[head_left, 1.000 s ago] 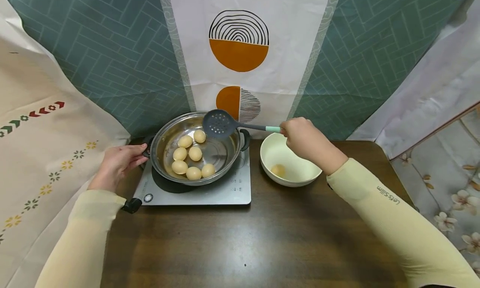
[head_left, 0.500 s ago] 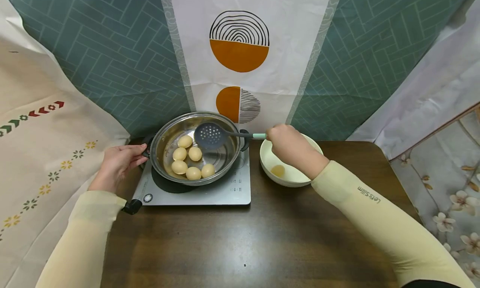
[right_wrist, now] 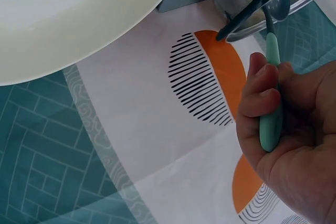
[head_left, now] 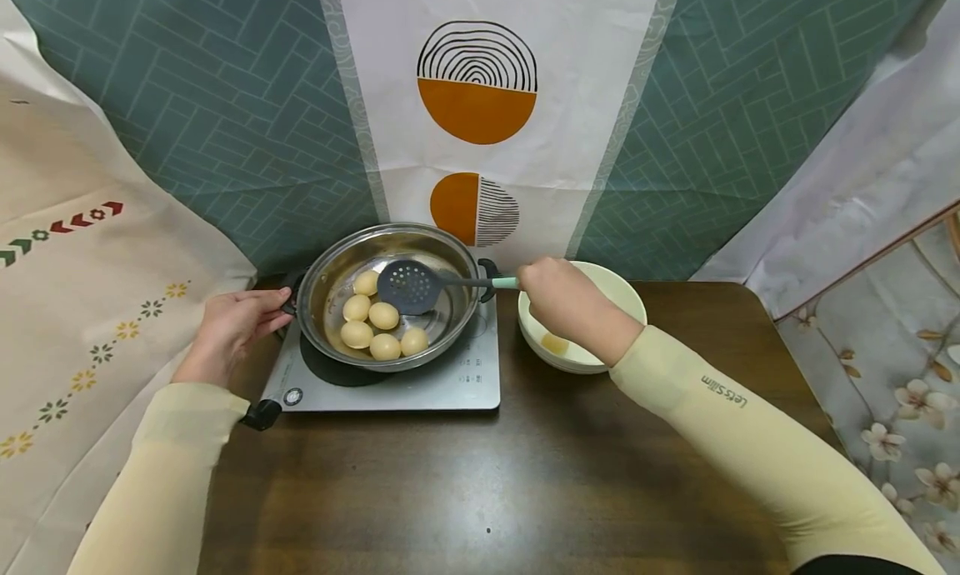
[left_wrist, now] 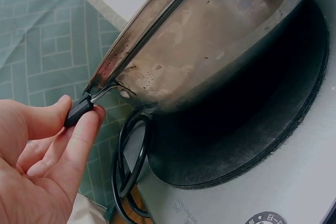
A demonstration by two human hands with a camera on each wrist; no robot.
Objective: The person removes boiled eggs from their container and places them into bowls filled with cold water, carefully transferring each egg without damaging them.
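Observation:
My left hand (head_left: 234, 329) pinches the black side handle (left_wrist: 80, 111) of a steel pan (head_left: 442, 351) between thumb and fingers. Several light-brown eggs (head_left: 356, 334) lie in the pan, mostly towards its left and front. My right hand (head_left: 564, 304) is wrapped round the mint-green grip (right_wrist: 271, 121) of a slotted skimmer. The skimmer's dark perforated head (head_left: 409, 287) is inside the pan, close to the eggs at the back and hiding part of one. Below the right hand stands a cream bowl (head_left: 625, 292), with one egg (head_left: 555, 344) visible in it.
The pan is over a silver induction cooker (head_left: 480, 387) on a dark wooden table (head_left: 420, 492). A black cable (left_wrist: 123, 166) loops beside the cooker. Patterned cloths (head_left: 637, 167) hang close behind and at both sides.
My right hand has moved left and down, bringing the skimmer head deeper into the pan. The egg at the back right is now hidden behind it. The left hand keeps its hold.

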